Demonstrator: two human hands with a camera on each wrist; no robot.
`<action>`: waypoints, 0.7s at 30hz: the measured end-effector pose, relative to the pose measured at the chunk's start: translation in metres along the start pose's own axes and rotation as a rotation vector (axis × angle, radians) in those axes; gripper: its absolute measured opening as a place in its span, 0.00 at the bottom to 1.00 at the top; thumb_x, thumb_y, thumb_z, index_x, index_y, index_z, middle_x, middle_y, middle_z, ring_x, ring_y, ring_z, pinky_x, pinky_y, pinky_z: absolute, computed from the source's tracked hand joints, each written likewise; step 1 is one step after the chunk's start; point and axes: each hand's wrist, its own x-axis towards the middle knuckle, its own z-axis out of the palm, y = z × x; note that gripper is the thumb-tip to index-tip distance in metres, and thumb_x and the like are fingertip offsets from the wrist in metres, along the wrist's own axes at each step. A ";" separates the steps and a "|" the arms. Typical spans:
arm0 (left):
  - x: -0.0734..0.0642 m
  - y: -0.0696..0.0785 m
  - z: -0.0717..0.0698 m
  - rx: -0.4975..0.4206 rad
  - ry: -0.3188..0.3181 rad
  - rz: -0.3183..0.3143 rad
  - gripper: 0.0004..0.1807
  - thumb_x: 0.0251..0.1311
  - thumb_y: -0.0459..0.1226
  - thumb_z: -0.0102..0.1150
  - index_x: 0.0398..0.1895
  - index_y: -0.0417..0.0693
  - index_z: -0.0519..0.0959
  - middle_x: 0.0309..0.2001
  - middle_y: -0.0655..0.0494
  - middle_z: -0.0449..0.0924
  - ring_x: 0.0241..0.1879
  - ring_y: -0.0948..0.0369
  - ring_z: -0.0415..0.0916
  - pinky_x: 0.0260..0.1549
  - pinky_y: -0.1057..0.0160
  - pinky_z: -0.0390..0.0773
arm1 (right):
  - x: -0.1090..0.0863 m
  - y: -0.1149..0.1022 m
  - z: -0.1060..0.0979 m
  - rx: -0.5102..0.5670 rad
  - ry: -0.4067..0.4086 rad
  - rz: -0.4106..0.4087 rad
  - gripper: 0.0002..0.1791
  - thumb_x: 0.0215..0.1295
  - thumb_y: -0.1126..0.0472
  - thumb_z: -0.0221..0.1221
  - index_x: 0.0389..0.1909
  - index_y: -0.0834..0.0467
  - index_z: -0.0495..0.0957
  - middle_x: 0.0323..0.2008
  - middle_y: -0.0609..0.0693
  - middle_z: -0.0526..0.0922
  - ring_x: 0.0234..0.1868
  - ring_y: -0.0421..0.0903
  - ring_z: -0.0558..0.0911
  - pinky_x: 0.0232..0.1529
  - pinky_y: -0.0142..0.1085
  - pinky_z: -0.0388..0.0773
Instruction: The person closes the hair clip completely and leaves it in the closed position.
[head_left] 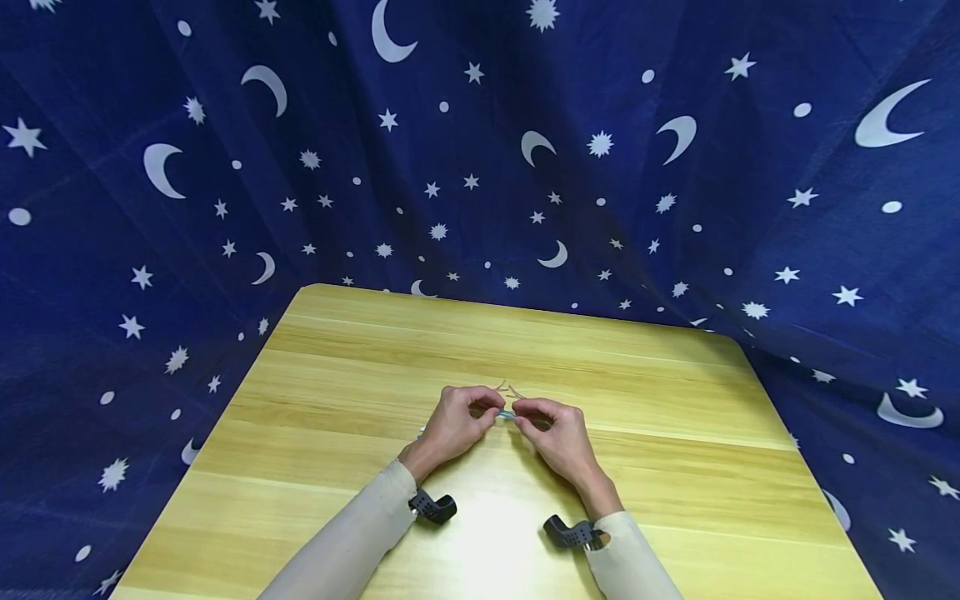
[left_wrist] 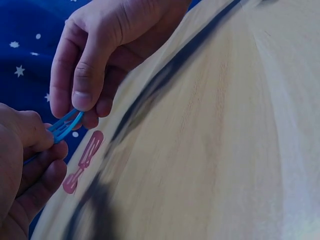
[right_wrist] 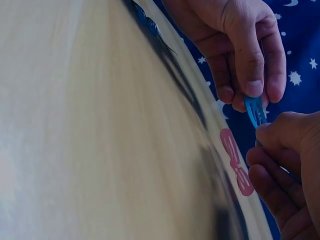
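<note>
Left hand [head_left: 457,422] and right hand [head_left: 560,433] pinch opposite ends of a blue hair clip [right_wrist: 254,109] above a wooden table [head_left: 360,367]
Little of it shows between the two grips; an uneven tug could spring it from either pinch, a hard twist could bend it, and a fall could scatter the pink clips [left_wrist: 91,148] just beyond, before the starry curtain [head_left: 480,208]

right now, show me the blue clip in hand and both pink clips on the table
Blue clip [right_wrist: 254,109]: right wrist view, its exposed slotted part.
Upper pink clip [left_wrist: 91,148]: left wrist view, its middle.
Lower pink clip [left_wrist: 74,181]: left wrist view, its middle.
</note>
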 end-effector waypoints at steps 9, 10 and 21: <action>0.000 -0.001 -0.001 -0.003 -0.002 -0.010 0.07 0.69 0.26 0.70 0.46 0.38 0.90 0.44 0.50 0.94 0.41 0.59 0.93 0.44 0.68 0.90 | 0.000 0.000 0.000 -0.020 0.004 -0.002 0.10 0.67 0.71 0.73 0.47 0.59 0.92 0.44 0.50 0.95 0.44 0.47 0.94 0.50 0.32 0.90; 0.000 -0.001 -0.001 0.000 -0.003 -0.010 0.06 0.69 0.26 0.70 0.46 0.38 0.90 0.44 0.50 0.94 0.41 0.59 0.93 0.44 0.68 0.90 | 0.000 0.000 0.000 -0.026 0.007 -0.004 0.09 0.67 0.71 0.73 0.46 0.60 0.92 0.43 0.50 0.95 0.43 0.46 0.93 0.49 0.32 0.90; -0.001 0.000 -0.001 0.003 -0.024 -0.009 0.06 0.68 0.27 0.71 0.45 0.41 0.91 0.43 0.50 0.94 0.38 0.63 0.92 0.41 0.69 0.89 | 0.001 0.000 0.001 -0.047 0.030 0.000 0.09 0.66 0.71 0.73 0.43 0.57 0.92 0.40 0.49 0.95 0.41 0.44 0.93 0.48 0.35 0.91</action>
